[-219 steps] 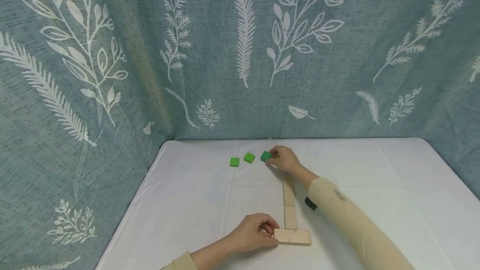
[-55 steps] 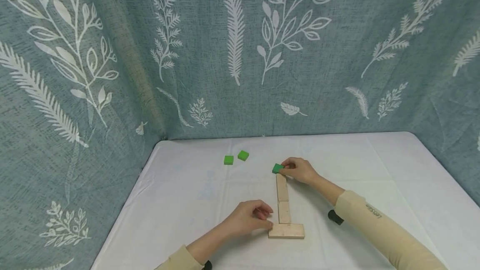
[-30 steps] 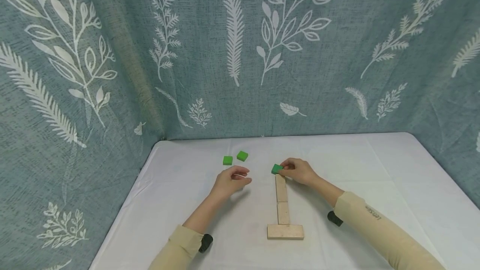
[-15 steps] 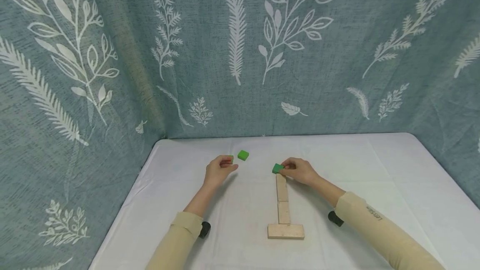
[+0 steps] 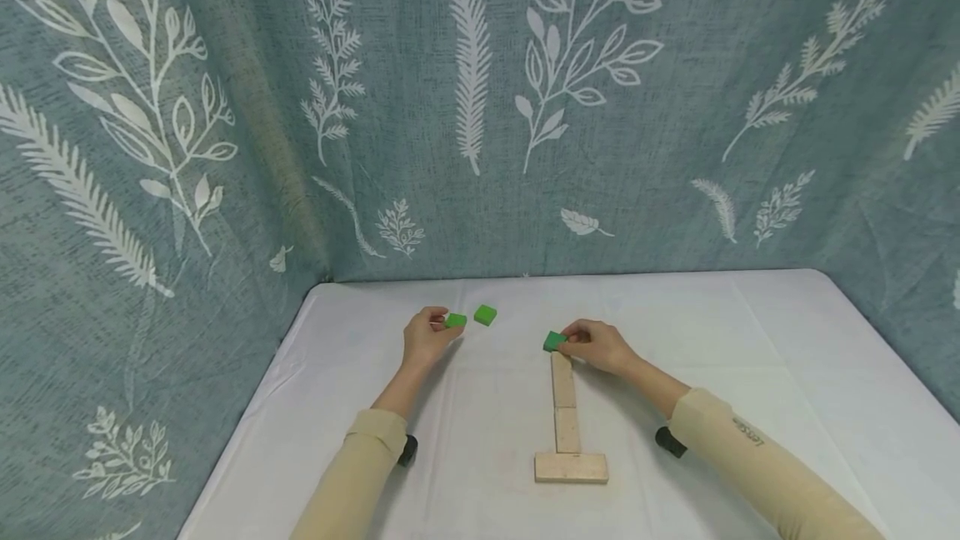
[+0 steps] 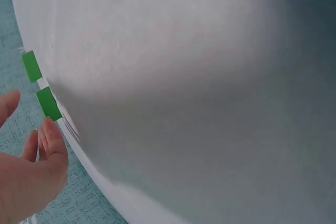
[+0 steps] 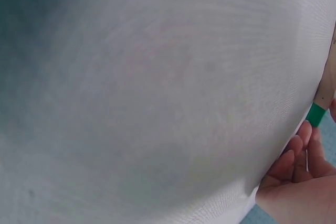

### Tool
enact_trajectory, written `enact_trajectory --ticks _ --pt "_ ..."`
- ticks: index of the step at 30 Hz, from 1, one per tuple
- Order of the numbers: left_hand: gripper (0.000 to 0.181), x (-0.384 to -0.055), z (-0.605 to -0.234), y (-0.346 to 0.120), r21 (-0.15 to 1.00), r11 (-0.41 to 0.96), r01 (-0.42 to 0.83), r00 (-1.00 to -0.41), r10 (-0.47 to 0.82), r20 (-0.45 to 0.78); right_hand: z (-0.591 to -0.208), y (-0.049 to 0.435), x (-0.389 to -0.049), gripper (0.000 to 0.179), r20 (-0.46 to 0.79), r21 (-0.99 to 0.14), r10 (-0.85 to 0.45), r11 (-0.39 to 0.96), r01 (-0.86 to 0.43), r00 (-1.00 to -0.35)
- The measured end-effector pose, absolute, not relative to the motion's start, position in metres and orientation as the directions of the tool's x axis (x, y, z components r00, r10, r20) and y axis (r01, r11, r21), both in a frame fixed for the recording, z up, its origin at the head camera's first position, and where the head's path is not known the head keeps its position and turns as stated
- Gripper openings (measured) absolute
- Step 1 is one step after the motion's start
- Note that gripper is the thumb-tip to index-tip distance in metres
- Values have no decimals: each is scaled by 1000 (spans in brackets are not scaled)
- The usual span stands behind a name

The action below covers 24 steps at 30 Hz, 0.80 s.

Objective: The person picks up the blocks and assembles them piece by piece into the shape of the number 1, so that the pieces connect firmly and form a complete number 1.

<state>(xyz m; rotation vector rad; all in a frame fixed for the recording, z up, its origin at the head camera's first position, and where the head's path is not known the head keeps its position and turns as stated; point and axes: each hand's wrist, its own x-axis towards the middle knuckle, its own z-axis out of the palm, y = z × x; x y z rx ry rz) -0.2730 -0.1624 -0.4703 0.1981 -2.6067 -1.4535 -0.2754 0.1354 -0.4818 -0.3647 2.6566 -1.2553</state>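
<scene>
My right hand (image 5: 600, 346) pinches a dark green square block (image 5: 553, 342) at the far end of a row of two wooden blocks (image 5: 564, 382). In the right wrist view this block (image 7: 316, 115) shows between the fingertips and the thumb, against the wooden end. My left hand (image 5: 429, 337) is around a light green square block (image 5: 456, 320), thumb on its near side. The left wrist view has a fingertip right at that block (image 6: 48, 103) and the thumb standing apart from it. Another light green block (image 5: 485, 315) lies just to the right.
A wooden block (image 5: 572, 467) lies crosswise at the near end of the row, forming an upside-down T. The white-covered table (image 5: 712, 340) ends at a patterned blue-green curtain (image 5: 450, 215). Dark wrist devices (image 5: 670, 442) sit under both forearms.
My left hand has left the crosswise wooden block and moved forward and left to the light green block. Earlier, my right hand brought the dark green block right and nearer, to the row's end.
</scene>
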Motion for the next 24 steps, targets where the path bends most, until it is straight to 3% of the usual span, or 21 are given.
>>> enact_trajectory --ticks 11,24 --pt "46 -279 -469 -161 785 618 -51 -988 -148 52 -481 137 -277 29 -51 -780 -304 607 -152 -951" --pt "46 -285 -471 -164 788 610 -76 -992 -127 2 -483 138 -279 31 -60 -778 -305 610 -147 -950"
